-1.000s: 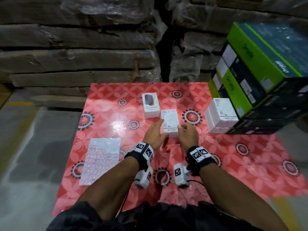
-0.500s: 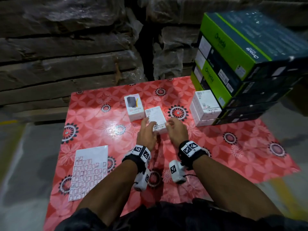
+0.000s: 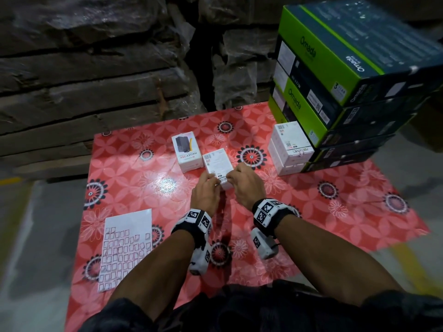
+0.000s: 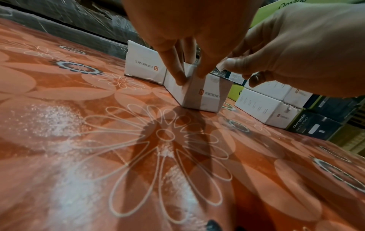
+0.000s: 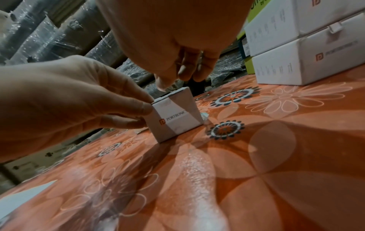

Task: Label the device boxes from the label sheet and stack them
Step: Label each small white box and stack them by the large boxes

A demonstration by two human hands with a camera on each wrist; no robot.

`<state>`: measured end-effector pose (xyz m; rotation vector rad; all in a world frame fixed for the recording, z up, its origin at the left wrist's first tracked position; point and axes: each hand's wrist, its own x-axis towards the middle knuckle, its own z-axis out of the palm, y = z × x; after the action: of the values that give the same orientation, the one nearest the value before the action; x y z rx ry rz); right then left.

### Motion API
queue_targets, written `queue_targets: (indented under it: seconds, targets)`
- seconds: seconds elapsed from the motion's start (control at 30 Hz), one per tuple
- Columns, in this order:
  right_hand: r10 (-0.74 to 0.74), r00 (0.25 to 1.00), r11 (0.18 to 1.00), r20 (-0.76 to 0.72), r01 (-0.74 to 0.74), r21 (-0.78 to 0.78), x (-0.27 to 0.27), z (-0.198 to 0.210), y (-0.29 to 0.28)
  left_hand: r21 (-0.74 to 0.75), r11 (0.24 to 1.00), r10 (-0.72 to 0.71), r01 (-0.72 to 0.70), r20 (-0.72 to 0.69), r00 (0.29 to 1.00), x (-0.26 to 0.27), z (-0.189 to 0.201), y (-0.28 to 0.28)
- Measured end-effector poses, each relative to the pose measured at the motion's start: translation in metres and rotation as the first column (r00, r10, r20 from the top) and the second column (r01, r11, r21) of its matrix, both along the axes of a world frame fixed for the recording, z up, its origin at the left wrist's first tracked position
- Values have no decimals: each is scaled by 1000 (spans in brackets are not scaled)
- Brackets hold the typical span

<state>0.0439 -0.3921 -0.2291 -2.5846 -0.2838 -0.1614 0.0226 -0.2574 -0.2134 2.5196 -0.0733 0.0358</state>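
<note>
While both hands meet over the middle of the head view, the small white box (image 3: pixel 217 164) sits on the red floral cloth (image 3: pixel 134 178) with its near end between them. The left hand (image 3: pixel 206 190) has its fingertips (image 4: pixel 180 78) curled down onto the near left corner of that box, holding it at the side and top edge. The right hand (image 3: pixel 247 185) comes in from the right with thumb and fingers (image 5: pixel 164 85) pinched together at the box's near top edge; whether a label is between them cannot be told. The 2 hands are close together, nearly touching.

Just beside the box, up and to the left, lies a second white box (image 3: pixel 187 150) printed with a dark device, the 2 touching or nearly so. In the lower left of the head view lies the label sheet (image 3: pixel 127 245), flat on the cloth, well apart from the hands. At the right, 2 white boxes (image 3: pixel 291 149) stand stacked against a pile of green and dark cartons (image 3: pixel 340 75). Wrapped brown bundles (image 3: pixel 96 68) fill the upper left.
</note>
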Motion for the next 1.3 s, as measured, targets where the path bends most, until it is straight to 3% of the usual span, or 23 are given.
queue_targets:
  seconds: [0.4,1.13,1.3]
  targets:
    - [74,994,978,86,-55,-200,4,-4,5,3,1000,-5,6,-37,999,0,6,0]
    - [50,980,993,195,-29,-111,5,-10,5,19,1000,-6,7,-48,999,3,-1,2]
    - [64,978,980,198,-23,-199,7,-10,6,25,1000,-4,5,-43,999,3,-1,2]
